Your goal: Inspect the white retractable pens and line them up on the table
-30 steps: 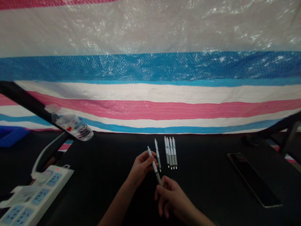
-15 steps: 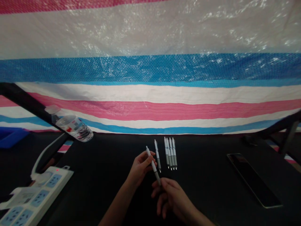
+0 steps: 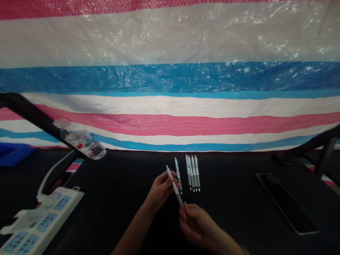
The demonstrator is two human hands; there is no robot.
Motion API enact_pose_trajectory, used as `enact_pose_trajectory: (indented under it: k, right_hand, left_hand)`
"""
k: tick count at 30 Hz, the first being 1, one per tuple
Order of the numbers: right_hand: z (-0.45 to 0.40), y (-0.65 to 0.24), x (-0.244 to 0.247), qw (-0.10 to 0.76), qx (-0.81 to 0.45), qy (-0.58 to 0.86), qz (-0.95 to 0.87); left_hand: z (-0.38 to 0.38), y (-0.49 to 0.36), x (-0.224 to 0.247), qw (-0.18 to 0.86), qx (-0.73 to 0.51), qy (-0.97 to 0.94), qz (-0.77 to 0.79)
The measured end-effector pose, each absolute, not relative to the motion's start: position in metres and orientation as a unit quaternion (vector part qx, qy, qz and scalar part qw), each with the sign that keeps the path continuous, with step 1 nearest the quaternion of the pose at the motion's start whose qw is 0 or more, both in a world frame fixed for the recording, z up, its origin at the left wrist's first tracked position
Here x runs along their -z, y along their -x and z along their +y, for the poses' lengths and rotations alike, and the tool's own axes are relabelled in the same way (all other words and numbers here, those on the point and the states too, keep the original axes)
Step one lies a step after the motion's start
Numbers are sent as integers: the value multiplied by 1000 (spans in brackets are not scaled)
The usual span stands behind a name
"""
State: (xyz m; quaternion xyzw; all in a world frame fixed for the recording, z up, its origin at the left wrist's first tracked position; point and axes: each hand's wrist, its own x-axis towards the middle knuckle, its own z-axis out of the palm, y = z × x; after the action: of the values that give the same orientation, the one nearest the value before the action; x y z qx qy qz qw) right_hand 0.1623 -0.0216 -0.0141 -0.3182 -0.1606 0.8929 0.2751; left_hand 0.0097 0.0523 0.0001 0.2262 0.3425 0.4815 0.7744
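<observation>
A white pen with a grey grip point(image 3: 175, 187) is held slantwise between both hands. My left hand point(image 3: 160, 189) pinches its white upper part, while the fingertips of my right hand point(image 3: 195, 219) close round its lower grey end, so the tip is hidden. Just beyond my left hand a similar pen point(image 3: 177, 173) lies on the black table point(image 3: 231, 198). Farther right, several matching pens point(image 3: 192, 173) lie side by side in a row, tips toward me.
A phone point(image 3: 287, 202) lies at the right. At the left are a white power strip point(image 3: 47, 219) with a cable, a tilted clear bottle point(image 3: 87, 143) and a blue tray point(image 3: 16, 154). A striped sheet point(image 3: 170, 78) hangs behind the table.
Both hands and the held pen have shifted slightly to the right. The fingers of my right hand, spread before, are now curled in more closely.
</observation>
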Motion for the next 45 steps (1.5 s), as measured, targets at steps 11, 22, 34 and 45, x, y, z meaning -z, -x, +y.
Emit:
enact_pose_trajectory:
  k: [11,22,34,45]
  right_hand:
    - [-8,-174,5,330,-718,454,-412]
    - [-5,-176,8,320,-696,482,-425]
    - [-6,-176,9,317,-688,483,-439]
    - [-7,-177,9,308,-684,486,-448]
  left_hand:
    - [51,-14,-9,691,-521,-282,415]
    - [50,-14,-10,651,-509,-361,432]
    - [51,-14,-9,654,-505,-357,436]
    - [51,-13,-9,634,-521,-350,452]
